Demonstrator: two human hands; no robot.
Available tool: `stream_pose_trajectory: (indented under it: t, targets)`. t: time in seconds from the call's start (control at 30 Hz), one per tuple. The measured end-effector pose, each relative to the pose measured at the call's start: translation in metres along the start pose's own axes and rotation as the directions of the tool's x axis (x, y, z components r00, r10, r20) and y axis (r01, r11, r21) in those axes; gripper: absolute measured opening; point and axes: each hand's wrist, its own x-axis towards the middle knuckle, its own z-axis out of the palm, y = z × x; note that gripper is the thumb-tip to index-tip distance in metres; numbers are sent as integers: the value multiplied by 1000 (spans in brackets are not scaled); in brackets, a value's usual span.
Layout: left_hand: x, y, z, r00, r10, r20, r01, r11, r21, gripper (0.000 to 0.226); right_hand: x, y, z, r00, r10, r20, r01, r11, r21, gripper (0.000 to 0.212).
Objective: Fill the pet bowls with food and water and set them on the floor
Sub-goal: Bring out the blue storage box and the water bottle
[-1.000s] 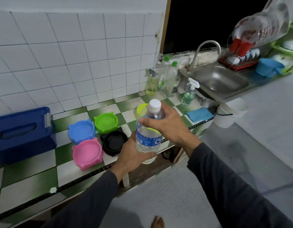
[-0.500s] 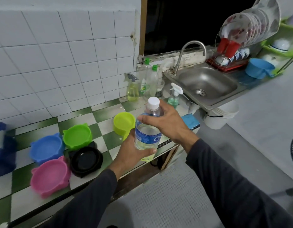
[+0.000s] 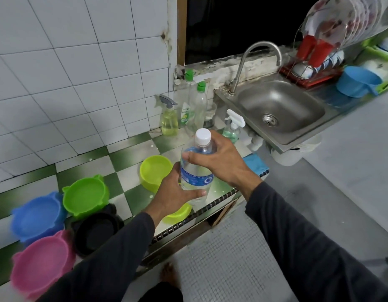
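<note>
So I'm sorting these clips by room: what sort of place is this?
Most likely a home kitchen: a steel sink with a tap, a dish rack of plates beside it, and a tiled counter with soap bottles.

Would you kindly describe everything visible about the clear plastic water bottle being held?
The clear plastic water bottle has a white screw cap, still on, and a blue label round its middle. It stands roughly upright in the air above the green-and-white checked counter, in front of two lime-green bowls. The left hand grips its lower body; the right hand grips its shoulder just below the cap.
</note>
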Motion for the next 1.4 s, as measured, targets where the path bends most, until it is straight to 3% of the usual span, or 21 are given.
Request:
stream_pose_trajectory:
  t: [0.77, 1.0, 1.4]
  targets:
    - [104, -67, 1, 991, -137, 6, 137, 990, -35, 90, 103, 80, -2, 997, 52, 58, -57, 995, 84, 48]
    - [115, -84, 3, 987, -160, -14, 159, 986, -42, 83, 119, 97, 0, 992, 76, 102, -87, 991, 102, 51]
    - [121, -103, 2, 983, -184, -8, 183, 982, -44, 91, 127, 106, 0, 986, 90, 141, -106, 988, 111, 56]
